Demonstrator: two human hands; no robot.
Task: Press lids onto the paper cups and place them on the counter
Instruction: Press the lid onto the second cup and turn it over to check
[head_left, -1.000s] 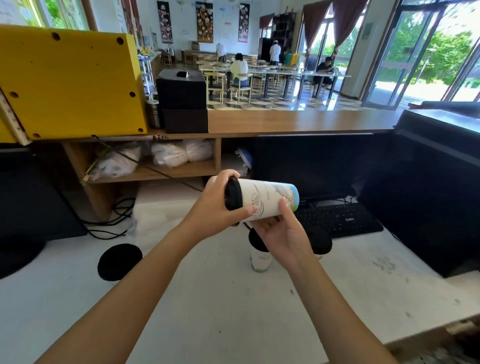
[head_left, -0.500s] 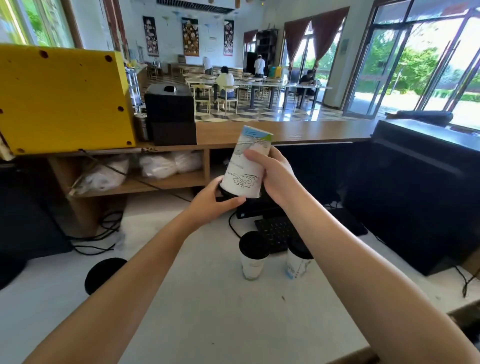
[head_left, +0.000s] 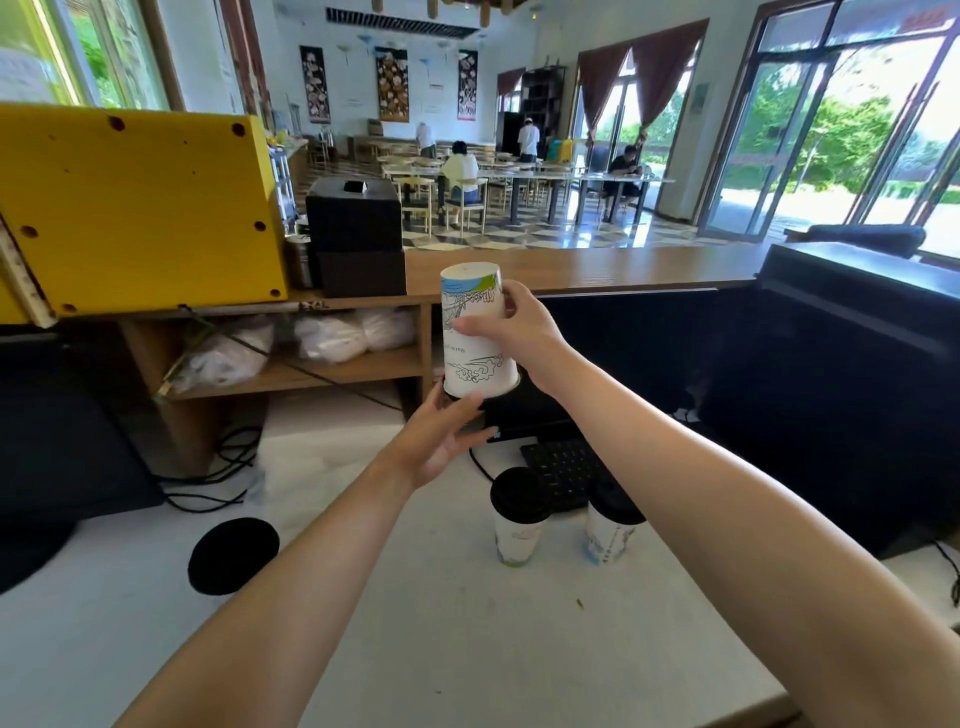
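A white printed paper cup (head_left: 475, 343) is held upside down in the air, base up, above the white work table (head_left: 467, 634). My right hand (head_left: 519, 332) grips its side. My left hand (head_left: 441, 436) is under it, fingers pressing up against the black lid (head_left: 457, 396) at the cup's mouth; only the lid's edge shows. Two lidded cups stand on the table below: one (head_left: 519, 519) in the middle and one (head_left: 610, 525) to its right, partly behind my right forearm. A loose black lid (head_left: 232, 555) lies flat at the left.
A wooden counter (head_left: 597, 267) runs across behind the table, with a black box (head_left: 356, 234) and a yellow panel (head_left: 135, 208) on it. A black keyboard (head_left: 558, 467) lies behind the cups. Black monitors stand at the right (head_left: 831, 389) and left (head_left: 62, 431). Cables trail at the left.
The cup went from lying sideways to base-up and was raised higher. My left hand moved from gripping the lid end to pressing it from below. The view tilted up.
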